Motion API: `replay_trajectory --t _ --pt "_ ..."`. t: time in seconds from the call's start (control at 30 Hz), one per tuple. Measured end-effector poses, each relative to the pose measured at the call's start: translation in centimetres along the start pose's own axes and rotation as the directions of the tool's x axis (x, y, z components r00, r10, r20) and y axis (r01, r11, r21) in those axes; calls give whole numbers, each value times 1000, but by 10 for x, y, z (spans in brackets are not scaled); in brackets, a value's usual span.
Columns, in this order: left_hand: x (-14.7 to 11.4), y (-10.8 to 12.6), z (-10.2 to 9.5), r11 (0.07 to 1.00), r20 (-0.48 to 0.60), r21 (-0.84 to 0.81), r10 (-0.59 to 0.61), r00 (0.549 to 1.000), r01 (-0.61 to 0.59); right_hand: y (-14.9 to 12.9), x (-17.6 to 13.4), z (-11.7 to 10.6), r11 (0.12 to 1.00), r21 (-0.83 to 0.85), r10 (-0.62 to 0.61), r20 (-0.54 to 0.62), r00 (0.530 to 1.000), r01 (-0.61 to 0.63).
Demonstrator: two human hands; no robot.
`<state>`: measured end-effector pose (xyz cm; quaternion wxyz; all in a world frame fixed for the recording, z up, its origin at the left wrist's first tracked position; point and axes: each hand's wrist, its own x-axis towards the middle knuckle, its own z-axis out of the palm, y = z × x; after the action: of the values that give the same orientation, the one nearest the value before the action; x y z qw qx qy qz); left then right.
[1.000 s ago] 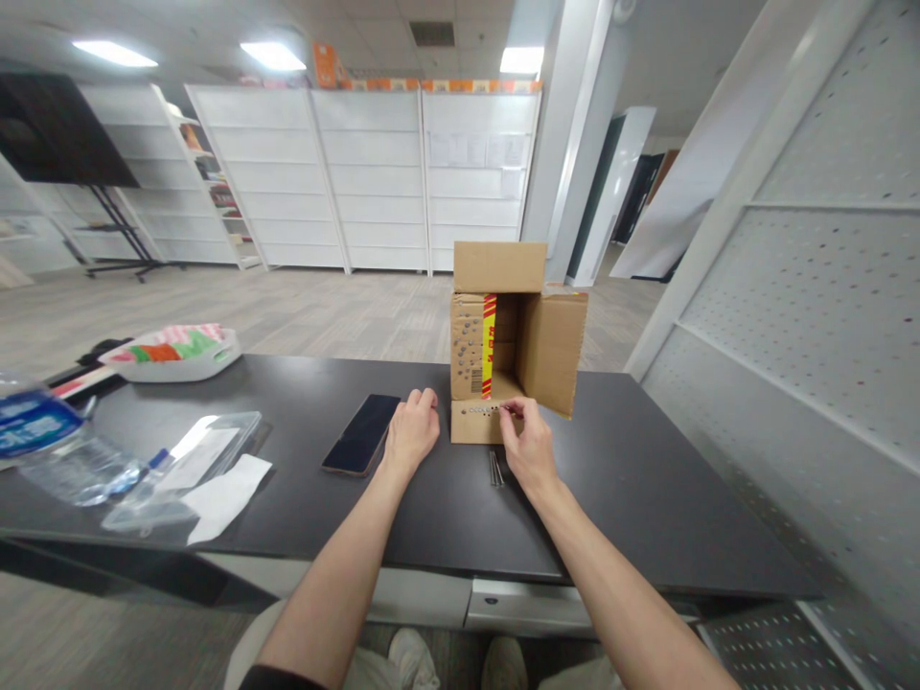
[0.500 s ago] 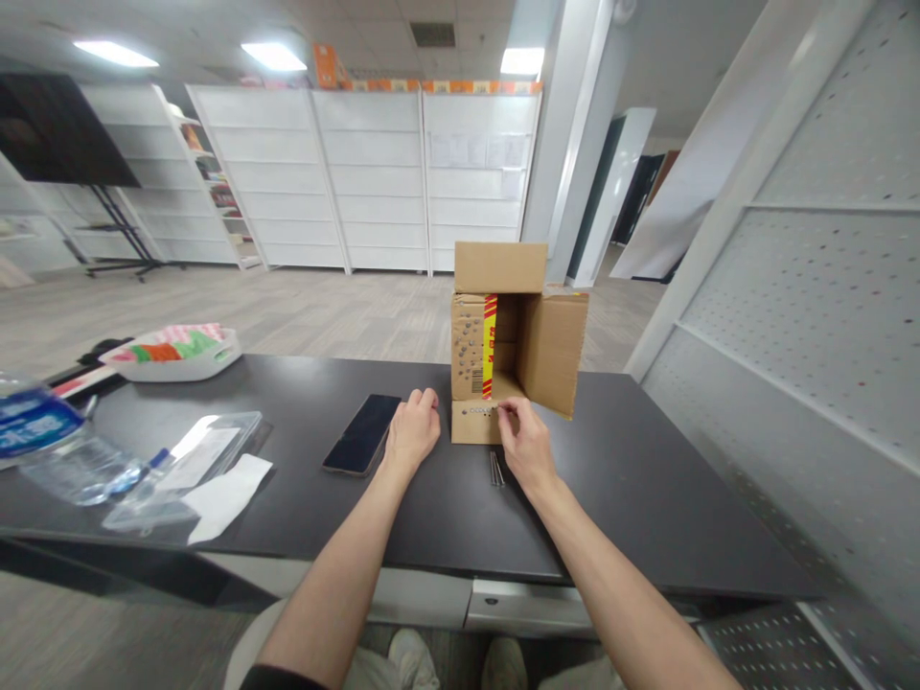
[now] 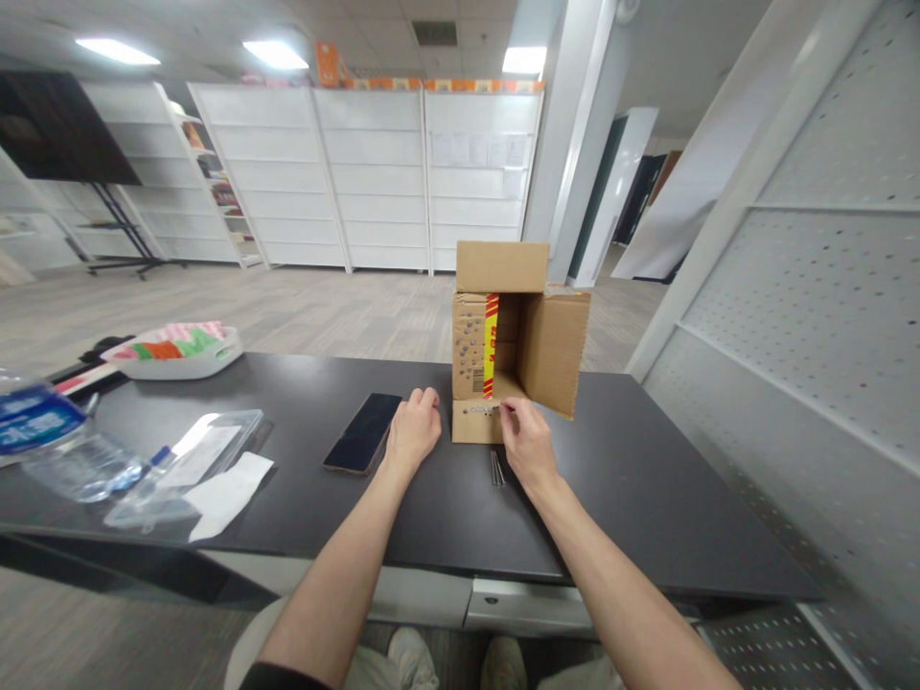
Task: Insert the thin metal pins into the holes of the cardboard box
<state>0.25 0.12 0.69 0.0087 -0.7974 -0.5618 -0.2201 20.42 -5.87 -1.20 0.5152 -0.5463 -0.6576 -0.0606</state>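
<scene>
An open brown cardboard box (image 3: 532, 350) stands on the dark grey bench (image 3: 647, 498), its mouth towards the person and flaps spread — probably to leave the lower flap (image 3: 467, 431) within easy reach. At that flap, the right hand (image 3: 528, 436) has thumb and forefinger close together; whether a piece sits between them is too small to tell. Along the box's lower flap runs a row of small silvery round spots (image 3: 483, 410). Slim metal rods (image 3: 497, 469) lie just on the box's near side, seemingly handy for the right hand. Left of the box, the left hand (image 3: 415, 424) rests beside a black smartphone (image 3: 363, 433), fingers curled — what they cover, I cannot tell.
</scene>
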Motion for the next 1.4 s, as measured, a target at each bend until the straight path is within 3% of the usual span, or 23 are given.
replay_trajectory --t 0.27,0.57,0.93,1.2,1.4 --pt "0 1 -2 1000 6 7 2 1000 -3 -3 0 -2 995 -80 -56 68 996 61" --pt "-1 1 -1 1000 1 8 -15 1000 15 -1 -2 1 965 -257 -27 91 995 50" --pt "0 -1 2 1000 -6 -2 -10 1000 10 -6 -5 -6 987 -158 48 158 986 -23" --pt "-1 0 2 1000 -10 -9 -3 1000 3 -22 -10 -22 998 -39 -22 397 918 41" --pt "-1 3 -2 1000 11 8 -13 1000 13 -26 -11 -22 997 -29 -49 493 869 73"
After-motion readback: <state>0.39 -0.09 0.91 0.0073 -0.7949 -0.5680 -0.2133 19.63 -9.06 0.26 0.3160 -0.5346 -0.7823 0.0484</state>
